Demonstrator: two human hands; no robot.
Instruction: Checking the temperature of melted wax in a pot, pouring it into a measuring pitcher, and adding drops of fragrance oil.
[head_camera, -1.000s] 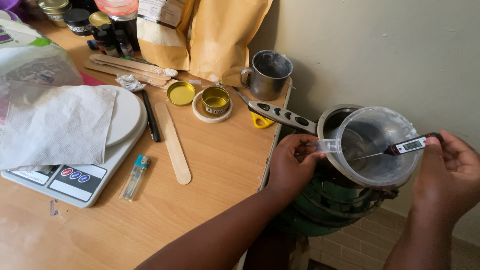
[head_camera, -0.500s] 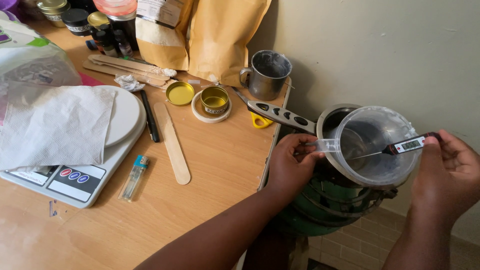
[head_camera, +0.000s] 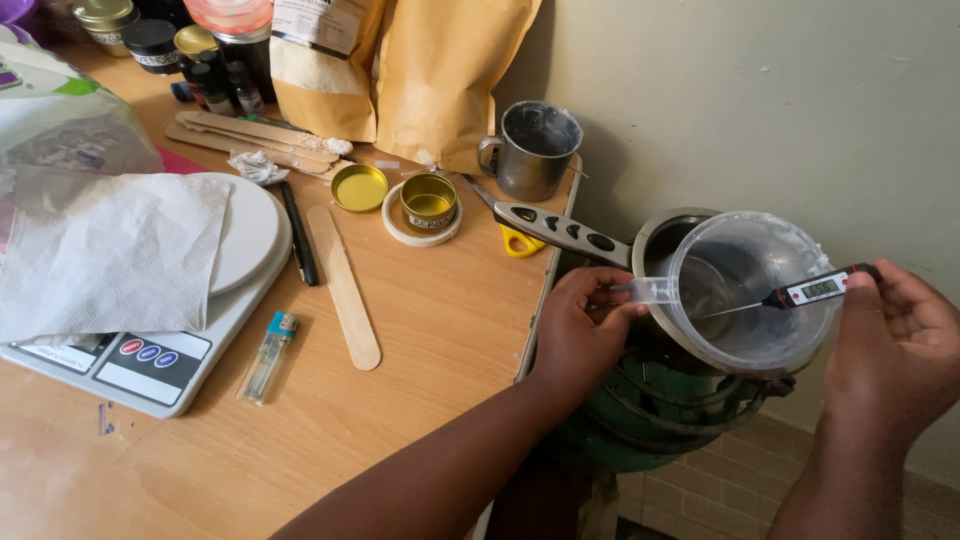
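Cluttered wooden table (head_camera: 430, 330) against a plain cream wall (head_camera: 760, 110), brick floor (head_camera: 700, 500) beneath.

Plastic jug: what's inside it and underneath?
Inside the plastic jug, the thermometer probe reaches a cloudy film. It sits in a metal pot on a green burner; the pot's contents are hidden.

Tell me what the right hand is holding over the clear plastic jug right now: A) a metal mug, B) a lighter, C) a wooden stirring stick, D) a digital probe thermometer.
D: the right hand grips a digital probe thermometer by its head, with the thin probe angled down into the clear plastic jug, which the left hand steadies by its handle.
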